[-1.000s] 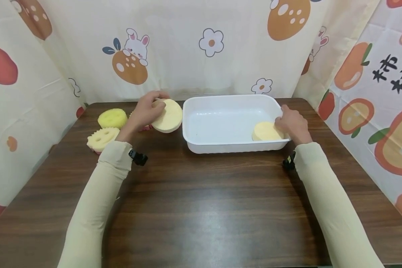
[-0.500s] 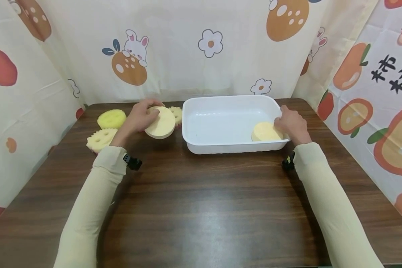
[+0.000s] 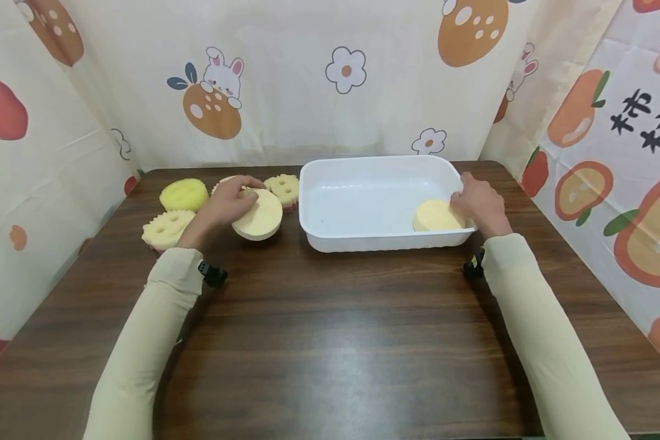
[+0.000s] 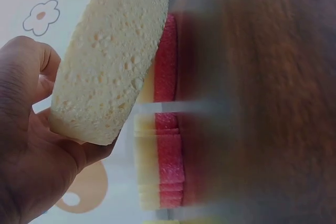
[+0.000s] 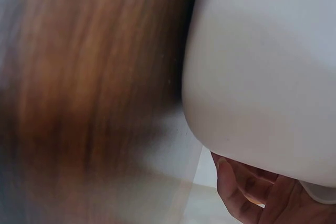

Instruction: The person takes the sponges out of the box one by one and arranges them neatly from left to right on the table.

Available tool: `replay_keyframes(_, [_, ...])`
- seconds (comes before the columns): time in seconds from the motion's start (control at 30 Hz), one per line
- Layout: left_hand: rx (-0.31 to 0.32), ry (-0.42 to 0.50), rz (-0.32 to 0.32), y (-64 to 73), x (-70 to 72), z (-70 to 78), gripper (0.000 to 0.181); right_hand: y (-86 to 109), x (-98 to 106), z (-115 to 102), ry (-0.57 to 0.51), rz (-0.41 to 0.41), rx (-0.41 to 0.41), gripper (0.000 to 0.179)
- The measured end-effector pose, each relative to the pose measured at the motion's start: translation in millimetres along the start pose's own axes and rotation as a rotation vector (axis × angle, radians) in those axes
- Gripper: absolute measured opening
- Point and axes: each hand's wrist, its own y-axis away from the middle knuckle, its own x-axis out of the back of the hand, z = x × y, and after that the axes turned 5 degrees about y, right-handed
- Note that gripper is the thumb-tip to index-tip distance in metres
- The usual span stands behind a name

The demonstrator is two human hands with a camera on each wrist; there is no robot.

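Observation:
My left hand (image 3: 225,205) holds a round pale-yellow sponge (image 3: 264,219) by its edge, raised and tilted over the table left of a white rectangular tray (image 3: 385,243). The left wrist view shows the porous side of this sponge (image 4: 110,61) between thumb and fingers. My right hand (image 3: 481,205) grips the tray's right rim, its fingers (image 5: 247,190) on the outer side in the right wrist view. Another round pale-yellow sponge (image 3: 436,215) lies in the tray's front right corner, beside the right hand.
Left of the tray lie a bright yellow sponge (image 3: 184,195), a scalloped sponge with holes (image 3: 162,231) and another scalloped one (image 3: 284,188). One more is partly hidden behind the left hand. A printed curtain (image 3: 297,91) encloses the table's (image 3: 308,342) back and sides.
My left hand has moved left and toward me with the round sponge, away from the tray, uncovering the scalloped sponge beside the tray. The right hand and tray have stayed put.

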Motion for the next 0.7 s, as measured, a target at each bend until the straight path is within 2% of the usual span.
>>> replay_keyframes(0.27, [0.021,0.008,-0.047,5.4,-1.0,-6.2,0.037,1.5,1.3,0.2,-0.023,-0.007,-0.005,0.064])
replay_keyframes(0.5, [0.042,0.001,-0.061,10.1,-1.0,-8.3,0.039,1.2,0.5,0.0,-0.038,-0.012,-0.012,0.065])
replay_keyframes(0.7, [0.037,-0.002,-0.064,10.9,-0.7,-12.5,0.039,0.6,0.9,0.8,-0.026,-0.004,-0.003,0.064])
